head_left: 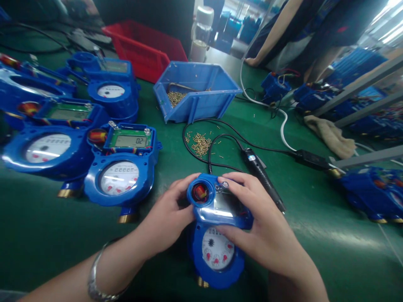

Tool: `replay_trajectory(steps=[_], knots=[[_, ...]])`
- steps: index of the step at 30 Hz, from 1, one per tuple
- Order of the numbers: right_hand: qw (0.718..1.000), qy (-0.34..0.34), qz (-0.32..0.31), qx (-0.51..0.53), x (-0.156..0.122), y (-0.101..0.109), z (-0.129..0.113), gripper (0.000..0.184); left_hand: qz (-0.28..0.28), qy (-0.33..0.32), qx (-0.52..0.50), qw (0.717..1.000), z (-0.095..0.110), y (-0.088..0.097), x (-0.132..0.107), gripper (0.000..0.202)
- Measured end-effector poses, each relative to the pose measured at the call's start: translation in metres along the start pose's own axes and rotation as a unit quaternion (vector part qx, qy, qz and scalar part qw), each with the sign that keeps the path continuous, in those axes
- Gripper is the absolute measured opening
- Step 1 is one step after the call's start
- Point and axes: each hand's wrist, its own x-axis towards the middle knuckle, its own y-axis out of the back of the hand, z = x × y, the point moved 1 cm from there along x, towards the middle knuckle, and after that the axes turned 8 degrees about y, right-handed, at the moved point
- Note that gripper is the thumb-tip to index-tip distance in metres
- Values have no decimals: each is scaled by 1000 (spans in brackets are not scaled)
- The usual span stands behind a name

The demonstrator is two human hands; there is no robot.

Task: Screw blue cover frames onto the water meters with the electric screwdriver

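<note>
A blue water meter [217, 270] with a white dial and red pointers stands on the green table in front of me. A blue cover [206, 214] with a dark window and a round opening sits on its upper housing; a red and yellow part shows inside the opening. My left hand [171, 214] grips the cover's left side. My right hand [256, 209] is wrapped over its right side, fingers on top and thumb at the lower edge. Just behind lies a black electric screwdriver [262, 174], its cable looping away.
Several open meters [121, 178] stand at left, one display reading 0.2. Loose brass screws [201, 144] lie near a blue bin [201, 107] of screws. Behind are a red bin [141, 50] and a bottle [201, 33]. A person's hand [252, 61] rests farther back; a glove [329, 136] lies right.
</note>
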Motion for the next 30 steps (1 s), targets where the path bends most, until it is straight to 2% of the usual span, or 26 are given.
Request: replay_trajectory(steps=[5,8,11,14,19,21,23,25,27,28,30], knots=[[1000,-9,0,-13,-2,0,0,60,-85,45,-143,985,-5,3,-4,54],[999,-17,-1,-29,-3,0,3,61,-101,74,-180,976,-6,8,-4,59],[999,-22,-9,-27,-3,-2,5,62,-98,87,-195,972,-4,10,-5,64],[1000,-15,-2,-17,-2,-4,5,61,-91,85,-203,971,2,3,-7,70],[1000,3,17,11,-6,-5,9,55,-13,69,-154,986,4,-17,-6,66],[999,11,17,48,-8,-5,14,54,6,66,-160,985,2,-23,-5,63],[992,-16,46,120,-10,-8,21,55,7,68,-173,982,1,-26,-5,63],[963,-117,122,209,-8,-11,28,57,7,71,-177,982,0,-27,-5,64],[899,-261,177,304,-4,-15,34,53,8,75,-178,981,1,-26,-5,65],[861,-320,176,355,-2,-16,36,50,8,76,-177,981,1,-26,-5,66],[795,-385,125,452,3,-17,35,43,5,78,-173,982,2,-26,-5,65]])
